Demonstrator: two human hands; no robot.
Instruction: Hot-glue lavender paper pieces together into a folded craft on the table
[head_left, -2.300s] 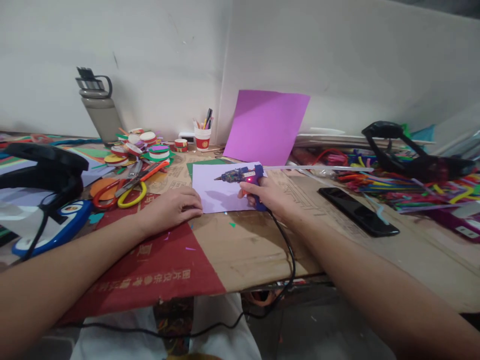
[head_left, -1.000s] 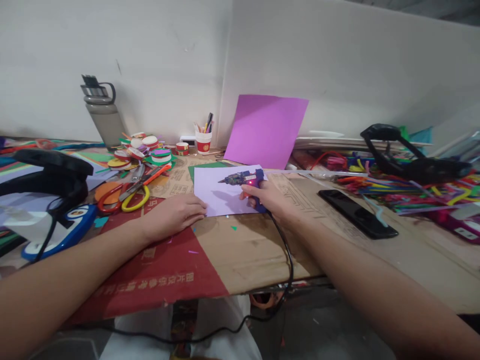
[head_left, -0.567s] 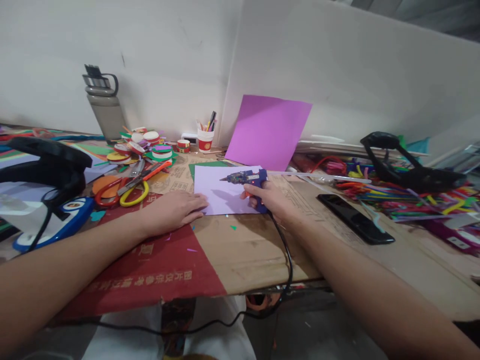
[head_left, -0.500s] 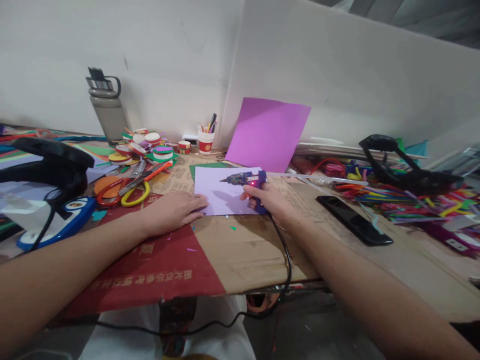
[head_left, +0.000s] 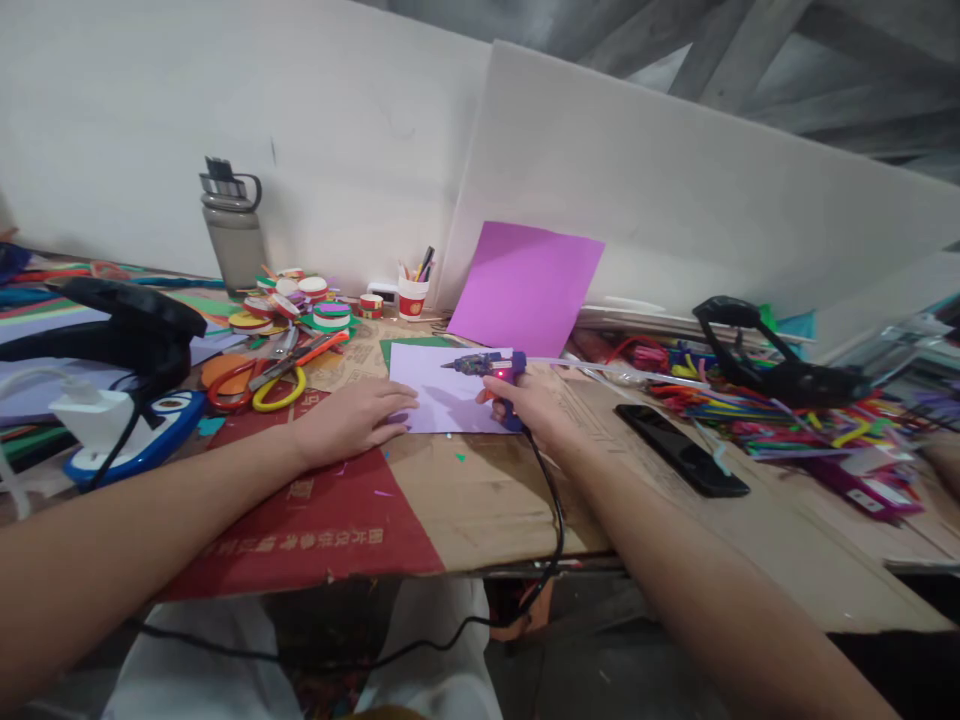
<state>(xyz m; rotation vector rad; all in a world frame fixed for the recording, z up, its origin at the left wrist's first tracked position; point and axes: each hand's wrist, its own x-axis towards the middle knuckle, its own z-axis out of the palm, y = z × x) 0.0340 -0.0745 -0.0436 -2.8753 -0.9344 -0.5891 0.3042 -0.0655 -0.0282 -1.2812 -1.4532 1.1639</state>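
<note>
My right hand (head_left: 517,403) is wrapped round a blue hot glue gun (head_left: 487,366) with a lit red light. Its nozzle points left, over a pale lilac paper sheet (head_left: 427,405). A clear glue stick (head_left: 622,369) juts out from its back, and a black cord runs down off the table edge. My left hand (head_left: 356,418) lies flat, fingers stretched out, with the fingertips on the sheet's left edge. Under the sheet's far edge a strip of green paper (head_left: 409,350) shows. Cardboard (head_left: 480,510) with a red printed part covers the table here.
Scissors (head_left: 281,375), a power strip (head_left: 135,440) and a grey bottle (head_left: 232,235) stand left, near several small round paper boxes (head_left: 300,295). A purple sheet (head_left: 529,285) leans at the back beside a pen cup (head_left: 413,295). A phone (head_left: 682,450) and colourful craft stems (head_left: 750,410) lie right.
The camera view has tilted up and shifted slightly. Both hands keep nearly the same places, and the glue gun stays held over the lilac sheet.
</note>
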